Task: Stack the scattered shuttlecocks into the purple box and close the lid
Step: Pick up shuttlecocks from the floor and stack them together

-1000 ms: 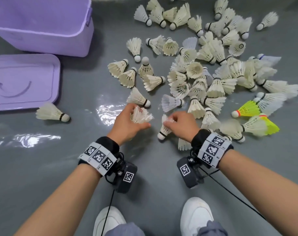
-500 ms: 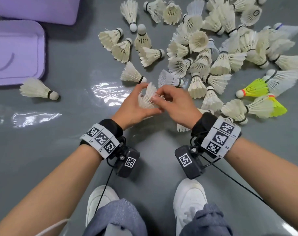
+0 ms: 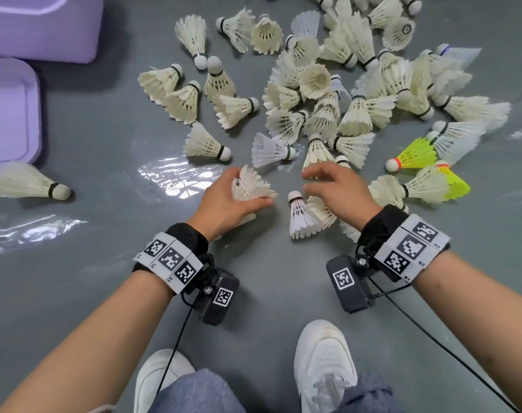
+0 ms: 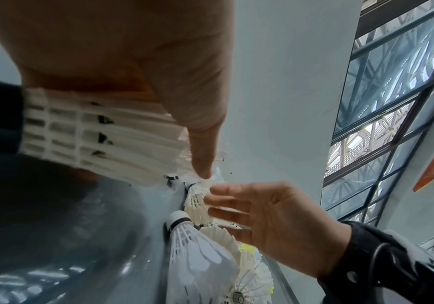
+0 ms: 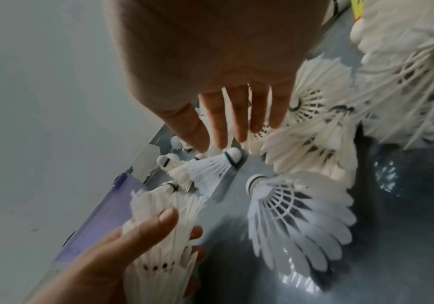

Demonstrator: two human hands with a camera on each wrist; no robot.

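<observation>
Grey glossy floor, glare patches near the middle and left, seen from above. Purple box at top left, cut off by the frame edge; purple lid lying flat just below it, off the box. One lone white shuttlecock on its side beside the lid's near corner, cork pointing right.

Big scatter of shuttlecocks across the upper right, mostly cream feather ones, many touching or overlapping, corks pointing every way. Two yellow shuttlecocks at the scatter's right edge, the second partly under a white one.

Left hand low over the floor, fingers and thumb curled round a short nested stack of feather shuttlecocks, skirts fanned toward the scatter; from the right wrist, thumb across the feathers, fingertips showing on the far side.

Right hand just beside it, apart from the stack, fingers spread and slightly bent, holding nothing, hovering over the near edge of the scatter. White plastic shuttlecock on the floor between both hands, cork toward the scatter, partly under the right hand. Another white plastic one with a green band lying just beyond the fingertips.

Two white shoes at the bottom edge.
</observation>
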